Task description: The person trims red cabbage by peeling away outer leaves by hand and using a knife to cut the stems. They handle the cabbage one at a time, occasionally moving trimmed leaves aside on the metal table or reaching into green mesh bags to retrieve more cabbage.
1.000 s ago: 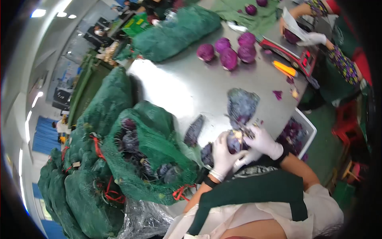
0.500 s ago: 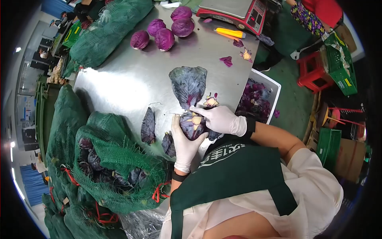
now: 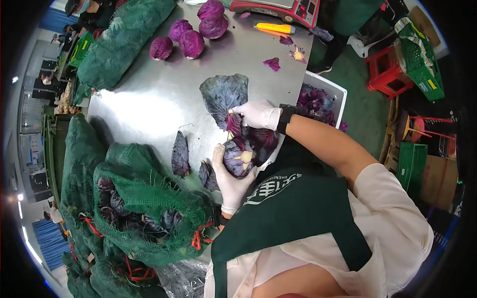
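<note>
My left hand (image 3: 229, 179), in a white glove, is wrapped round a red cabbage (image 3: 237, 168) with its pale cut stem facing up. Just above it, my gloved right hand (image 3: 258, 115) is closed, and a thin blade-like tool (image 3: 216, 113) sticks out to the left from its fingers. Most of that tool is hidden. Under the fingertips lies a large dark outer leaf (image 3: 223, 94) with a purple base. Another purple leaf (image 3: 266, 139) hangs loose beside the cabbage on the right. Two dark leaves, one long (image 3: 180, 156) and one shorter (image 3: 207, 176), lie left of my left hand.
Several trimmed cabbages (image 3: 192, 43) sit at the back of the metal table (image 3: 164, 82). A red scale (image 3: 278, 7) and a yellow cutter (image 3: 275, 28) lie beyond. A white bin (image 3: 343, 94) holds purple trimmings. Green net sacks (image 3: 149, 188) crowd the left.
My right hand has moved up and away from the cabbage with the thin tool. A purple leaf now shows loose at the cabbage's right. The whole view has shifted slightly.
</note>
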Demonstrator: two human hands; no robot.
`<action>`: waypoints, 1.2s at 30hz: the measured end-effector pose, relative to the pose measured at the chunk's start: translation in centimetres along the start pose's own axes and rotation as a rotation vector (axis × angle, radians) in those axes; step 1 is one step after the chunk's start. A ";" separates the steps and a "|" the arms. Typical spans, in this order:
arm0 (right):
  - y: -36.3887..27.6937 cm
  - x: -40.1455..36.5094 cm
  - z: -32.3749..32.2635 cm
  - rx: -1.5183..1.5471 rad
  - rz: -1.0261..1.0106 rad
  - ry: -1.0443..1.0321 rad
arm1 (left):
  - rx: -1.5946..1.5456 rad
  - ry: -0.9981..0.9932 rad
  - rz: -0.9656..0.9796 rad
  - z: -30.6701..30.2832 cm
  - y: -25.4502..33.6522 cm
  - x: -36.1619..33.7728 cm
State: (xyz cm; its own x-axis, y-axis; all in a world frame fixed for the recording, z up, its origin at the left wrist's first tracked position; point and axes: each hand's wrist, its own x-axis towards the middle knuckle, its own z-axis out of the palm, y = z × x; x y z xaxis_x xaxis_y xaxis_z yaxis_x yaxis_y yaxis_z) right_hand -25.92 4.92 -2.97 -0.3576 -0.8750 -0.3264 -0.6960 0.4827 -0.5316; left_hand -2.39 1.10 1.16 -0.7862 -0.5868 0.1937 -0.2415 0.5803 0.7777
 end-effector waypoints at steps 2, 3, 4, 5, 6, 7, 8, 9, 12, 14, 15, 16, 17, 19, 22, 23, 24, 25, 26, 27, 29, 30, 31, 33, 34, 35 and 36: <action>0.4 0.4 0.3 0.113 0.085 0.042 | -0.040 0.002 -0.034 -0.8 -0.4 -0.6; 0.7 0.7 0.1 0.215 0.181 0.006 | 0.011 0.004 -0.004 -1.2 -0.9 -1.3; 0.8 0.2 -0.9 0.444 0.219 0.038 | 0.014 0.013 -0.007 -1.4 -1.0 -1.9; 3.4 1.7 0.8 0.442 0.187 0.192 | 0.060 0.013 0.003 -1.7 -1.2 -2.4; 5.6 3.2 2.7 0.444 0.154 0.343 | 0.109 0.011 0.012 -2.1 -1.3 -2.8; 4.3 1.7 0.8 0.317 0.248 0.394 | 0.122 0.024 -0.015 -2.1 -1.3 -3.0; 2.2 -0.8 -1.9 0.187 0.341 0.442 | 0.132 0.029 -0.021 -2.1 -1.2 -3.1; 1.2 -2.4 -2.3 0.117 0.276 0.544 | 0.131 0.081 -0.067 -1.9 -1.1 -3.1; -2.7 -6.9 -0.2 0.130 -0.178 0.527 | 0.146 0.142 -0.173 -1.7 -0.6 -2.9; -5.1 -9.5 1.7 0.182 -0.306 0.254 | 0.151 0.112 -0.165 -1.9 -0.6 -2.3; -6.2 -10.4 1.7 0.218 -0.260 0.165 | 0.168 0.067 -0.172 -2.2 0.3 -1.9; -6.6 -10.8 1.7 0.202 -0.261 0.137 | 0.167 0.065 -0.171 -2.1 0.4 -1.7; -6.7 -11.0 1.4 0.159 -0.292 0.150 | 0.161 0.045 -0.160 -2.0 0.5 -1.6; -6.8 -11.1 1.7 0.125 -0.321 0.161 | 0.176 0.025 -0.150 -1.9 0.8 -1.2; -6.6 -10.7 2.6 -0.008 -0.317 0.249 | 0.152 0.011 -0.204 -1.6 1.2 -0.5; -6.5 -10.5 2.5 -0.085 -0.305 0.290 | 0.218 0.039 -0.150 -1.5 1.2 -0.2; -6.4 -10.3 2.7 -0.160 -0.291 0.330 | 0.214 0.040 -0.149 -1.2 1.1 0.1; -6.0 -10.0 2.7 -0.208 -0.318 0.390 | 0.176 0.055 -0.139 -1.0 1.1 0.5; -5.8 -9.7 2.5 -0.250 -0.301 0.377 | 0.138 0.068 -0.130 -0.7 1.1 0.8; -5.7 -9.4 2.5 -0.209 -0.287 0.374 | 0.183 0.092 -0.101 -0.4 1.0 1.1; -5.2 -8.0 2.6 -0.104 -0.196 0.380 | 0.262 0.104 -0.052 0.3 1.4 1.2; -5.0 -7.2 2.7 -0.034 -0.119 0.384 | 0.348 0.112 -0.010 0.7 1.6 1.0; -3.7 -6.0 2.4 0.018 -0.076 0.362 | 0.320 0.088 -0.004 0.9 1.5 0.4; -0.9 -3.5 2.4 0.236 -0.103 0.249 | 0.270 0.106 0.071 0.9 0.7 -0.1; 0.7 -1.9 3.8 0.362 -0.139 0.219 | 0.226 0.107 0.079 0.5 0.2 -0.4; 1.0 -1.2 3.7 0.518 -0.044 0.163 | 0.128 0.102 0.053 0.0 -0.2 -0.9; 1.0 -0.6 3.7 0.668 0.049 0.106 | 0.030 0.102 0.029 -0.5 -0.6 -1.2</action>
State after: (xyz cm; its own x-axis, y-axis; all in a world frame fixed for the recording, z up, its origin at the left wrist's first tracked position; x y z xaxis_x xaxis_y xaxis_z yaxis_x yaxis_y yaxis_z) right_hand -24.06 6.05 -6.20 -0.4622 -0.8337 -0.3021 -0.1552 0.4115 -0.8981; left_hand -1.05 1.19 0.74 -0.7312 -0.6234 0.2770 -0.2381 0.6137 0.7528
